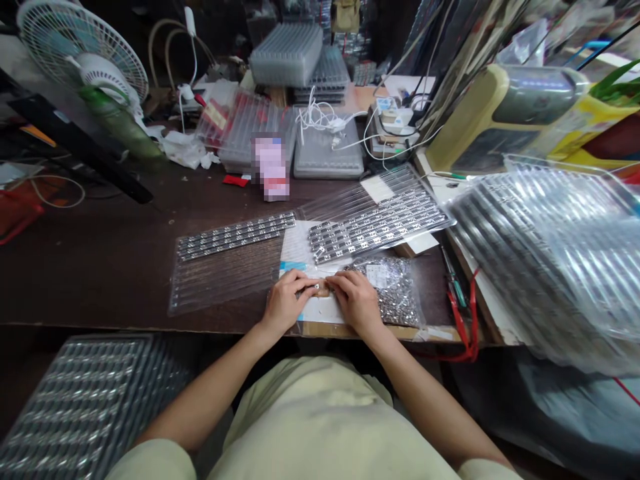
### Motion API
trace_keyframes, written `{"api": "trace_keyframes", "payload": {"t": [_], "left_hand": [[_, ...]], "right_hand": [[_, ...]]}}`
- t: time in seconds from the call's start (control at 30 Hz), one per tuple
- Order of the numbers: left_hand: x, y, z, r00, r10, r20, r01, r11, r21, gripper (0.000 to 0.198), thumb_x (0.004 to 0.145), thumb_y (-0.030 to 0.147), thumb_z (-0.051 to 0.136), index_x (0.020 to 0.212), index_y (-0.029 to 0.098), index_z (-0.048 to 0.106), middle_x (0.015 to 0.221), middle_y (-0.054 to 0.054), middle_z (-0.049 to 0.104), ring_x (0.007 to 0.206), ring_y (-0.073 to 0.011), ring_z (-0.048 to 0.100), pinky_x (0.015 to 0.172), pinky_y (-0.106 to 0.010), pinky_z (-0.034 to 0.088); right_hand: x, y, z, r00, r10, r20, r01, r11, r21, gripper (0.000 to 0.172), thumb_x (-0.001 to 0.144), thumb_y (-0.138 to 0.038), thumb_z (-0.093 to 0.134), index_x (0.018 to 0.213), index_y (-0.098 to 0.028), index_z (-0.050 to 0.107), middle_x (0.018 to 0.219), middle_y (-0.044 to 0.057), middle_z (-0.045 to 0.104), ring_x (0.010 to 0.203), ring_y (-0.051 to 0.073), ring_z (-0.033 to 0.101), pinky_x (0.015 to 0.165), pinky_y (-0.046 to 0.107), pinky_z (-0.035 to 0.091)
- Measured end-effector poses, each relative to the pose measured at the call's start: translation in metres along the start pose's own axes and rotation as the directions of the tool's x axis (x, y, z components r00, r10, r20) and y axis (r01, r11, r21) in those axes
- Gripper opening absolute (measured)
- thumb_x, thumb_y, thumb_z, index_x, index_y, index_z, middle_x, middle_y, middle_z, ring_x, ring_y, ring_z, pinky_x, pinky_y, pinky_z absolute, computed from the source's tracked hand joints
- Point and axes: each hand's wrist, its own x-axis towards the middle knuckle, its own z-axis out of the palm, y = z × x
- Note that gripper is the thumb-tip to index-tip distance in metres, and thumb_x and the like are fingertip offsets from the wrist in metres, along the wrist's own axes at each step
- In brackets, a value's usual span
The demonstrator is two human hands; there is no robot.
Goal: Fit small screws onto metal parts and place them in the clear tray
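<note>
My left hand (287,301) pinches a small metal part (317,286) between thumb and forefinger, over a white sheet (323,311) at the table's front edge. Just to its right, my right hand (358,301) has its fingertips pressed together near the same part; what they grip is too small to make out. A plastic bag of small metal pieces (400,300) lies against my right hand. Beyond the hands, a clear ribbed tray (375,227) holds rows of metal parts. Another clear tray (225,277), partly filled along its far side, lies to the left.
Stacked clear trays (560,260) crowd the right side, with a green-handled screwdriver (457,293) beside them. A filled tray stack (75,400) stands low at left. At the back are a fan (85,50), tangled white cables (320,120) and more trays (287,53).
</note>
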Motion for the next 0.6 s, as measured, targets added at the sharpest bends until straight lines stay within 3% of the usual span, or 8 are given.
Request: {"api": "trace_keyframes", "payload": {"t": [0.3, 0.47, 0.6], "left_hand": [[0.0, 0.003, 0.0, 1.0, -0.008, 0.016, 0.007, 1.0, 0.027, 0.016, 0.083, 0.019, 0.064, 0.096, 0.022, 0.073, 0.086, -0.004, 0.064, 0.084, -0.0174, 0.06, 0.077, -0.031, 0.048], [0.001, -0.001, -0.004, 0.989, -0.06, -0.136, 0.041, 0.99, -0.137, 0.012, 0.083, 0.019, 0.064, 0.092, 0.02, 0.072, 0.088, -0.005, 0.065, 0.085, -0.0158, 0.062, 0.076, -0.027, 0.05], [0.0, -0.004, -0.004, 0.986, -0.064, -0.156, 0.04, 0.988, -0.152, 0.012, 0.084, 0.02, 0.063, 0.092, 0.02, 0.072, 0.089, -0.005, 0.065, 0.085, -0.0158, 0.062, 0.073, -0.026, 0.051]], "right_hand": [[0.003, -0.004, -0.001, 0.995, 0.104, 0.0, -0.104, 0.994, -0.042, 0.011, 0.088, -0.028, 0.059, 0.084, -0.02, 0.065, 0.079, 0.002, 0.067, 0.077, 0.017, 0.056, 0.072, 0.029, 0.04], [0.009, -0.014, 0.007, 0.995, 0.073, 0.073, -0.066, 0.994, -0.09, 0.015, 0.085, -0.037, 0.064, 0.08, -0.024, 0.07, 0.083, 0.001, 0.07, 0.08, 0.016, 0.055, 0.075, 0.031, 0.034], [0.012, -0.019, 0.011, 0.99, 0.046, 0.135, -0.027, 0.99, -0.137, 0.014, 0.088, -0.038, 0.061, 0.088, -0.031, 0.073, 0.093, 0.0, 0.069, 0.085, 0.016, 0.052, 0.077, 0.032, 0.031]]}}
